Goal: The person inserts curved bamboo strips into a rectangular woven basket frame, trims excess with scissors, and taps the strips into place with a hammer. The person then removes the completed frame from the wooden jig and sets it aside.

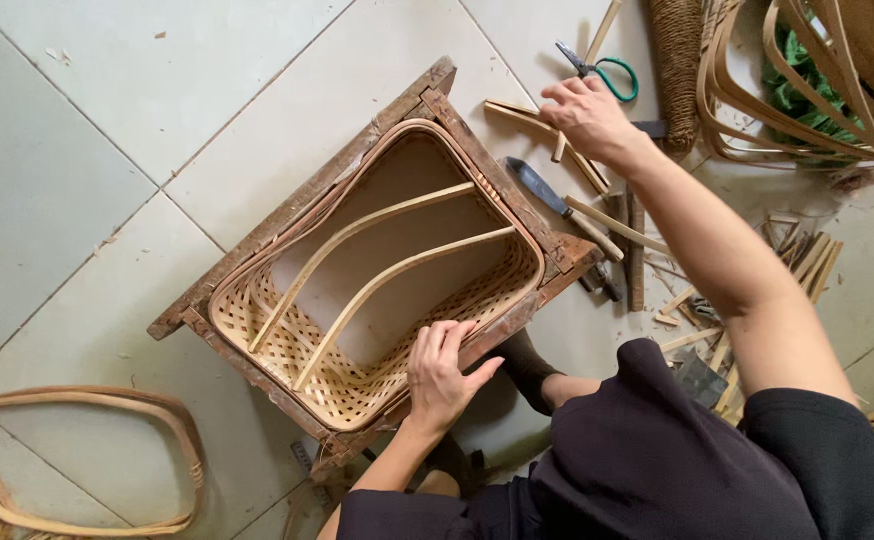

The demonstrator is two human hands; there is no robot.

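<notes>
A woven bamboo basket (287, 345) sits inside a worn wooden frame (302, 195) on the tiled floor. Two curved bamboo strips (387, 270) span its open middle. My left hand (444, 372) rests on the basket's near rim and the frame edge, fingers spread and pressing down. My right hand (585, 112) reaches far out over short bamboo pieces (522, 115) on the floor, fingers curled on a small stick. A knife (557, 205) with a dark blade lies just below that hand.
Green-handled scissors (602, 70) lie beyond the right hand. A roll of twine (677, 60) and bent bamboo hoops (807, 90) sit at top right. A bamboo hoop rim (87, 460) lies at lower left. Bamboo offcuts (797, 255) scatter at right.
</notes>
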